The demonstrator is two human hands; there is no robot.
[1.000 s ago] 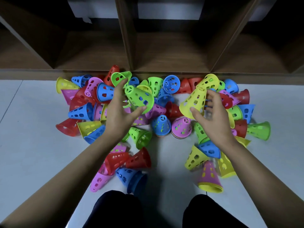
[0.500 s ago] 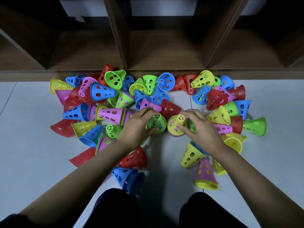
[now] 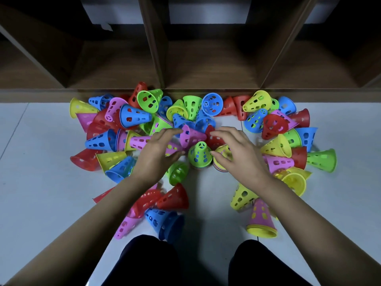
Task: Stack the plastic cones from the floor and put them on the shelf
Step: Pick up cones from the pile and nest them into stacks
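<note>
Many perforated plastic cones in red, blue, green, yellow and pink lie scattered on the pale floor [image 3: 31, 182] in front of a low wooden shelf [image 3: 212, 65]. Two short upright stacks stand in the middle, one topped by a green cone [image 3: 200, 155], the other by a yellow cone [image 3: 221, 151]. My left hand [image 3: 158, 153] hovers left of the green-topped stack, holding nothing, its fingers stretched toward a lying pink cone [image 3: 191, 136]. My right hand [image 3: 237, 151] hangs over the yellow-topped stack with straight fingers near a red cone [image 3: 214, 139], also holding nothing.
The shelf's open compartments, split by upright dividers [image 3: 152, 48], hold no cones. Near my knees [image 3: 148, 259] lie a blue cone pair [image 3: 165, 221], red cones [image 3: 175, 199] and an upright pink-on-yellow stack [image 3: 260, 221]. Bare floor lies at the far left and right.
My left hand set its green cone on one stack and my right hand set its yellow cone on the other. Both hands let go and now reach toward the cones behind.
</note>
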